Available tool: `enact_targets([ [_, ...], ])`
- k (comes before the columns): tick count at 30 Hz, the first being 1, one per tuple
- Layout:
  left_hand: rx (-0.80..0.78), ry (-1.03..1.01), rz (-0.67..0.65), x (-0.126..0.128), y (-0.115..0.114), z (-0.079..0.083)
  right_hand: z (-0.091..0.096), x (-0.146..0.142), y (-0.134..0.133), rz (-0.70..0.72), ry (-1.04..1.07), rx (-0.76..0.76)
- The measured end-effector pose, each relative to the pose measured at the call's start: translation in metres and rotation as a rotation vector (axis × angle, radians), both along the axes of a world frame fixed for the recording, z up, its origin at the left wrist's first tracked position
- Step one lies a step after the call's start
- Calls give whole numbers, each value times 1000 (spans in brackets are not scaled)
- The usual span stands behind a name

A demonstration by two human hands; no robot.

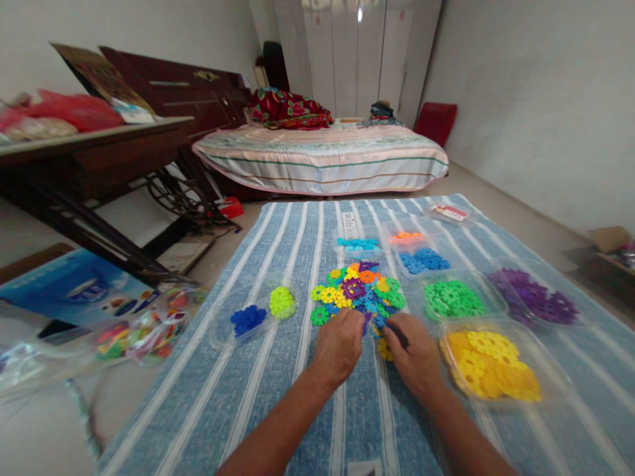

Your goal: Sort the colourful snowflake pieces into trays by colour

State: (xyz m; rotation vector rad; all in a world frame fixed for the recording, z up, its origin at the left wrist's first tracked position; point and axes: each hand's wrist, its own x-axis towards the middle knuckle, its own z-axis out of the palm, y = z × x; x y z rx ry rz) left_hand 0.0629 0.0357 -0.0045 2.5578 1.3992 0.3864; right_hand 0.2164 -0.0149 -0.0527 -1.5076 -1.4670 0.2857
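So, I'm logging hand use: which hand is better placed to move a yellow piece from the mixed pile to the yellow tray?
Right, probably. The right hand sits beside the yellow tray; the left hand would have to cross over it.

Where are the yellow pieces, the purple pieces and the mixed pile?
yellow pieces (pixel 489 370), head view, middle of the heap.
purple pieces (pixel 538 299), head view, middle of the heap.
mixed pile (pixel 357 291), head view, its purple centre piece.

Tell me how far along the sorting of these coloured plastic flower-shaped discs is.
Done: clear plastic tubs already hold yellow discs, green discs, purple discs and blue discs. In hand: the left hand and right hand both touch the mixed pile of discs. Left: that multicoloured pile on the striped blue cloth.
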Motion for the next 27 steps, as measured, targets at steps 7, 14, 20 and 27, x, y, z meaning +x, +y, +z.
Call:
enact_targets([
  [7, -179, -419, -140, -4, -12, 6, 24, -22, -8, 77, 143, -24],
  [14, -38, -517, -52, -20, -1, 4, 73, 14, -25, -69, 60, -56],
  [20, 182, -494, 175, -41, 24, -13, 102, 135, -15, -597, -206, -29],
  [27, 345, -359, 210, -51, 35, -32, 96, 186, -17, -886, -498, -294],
])
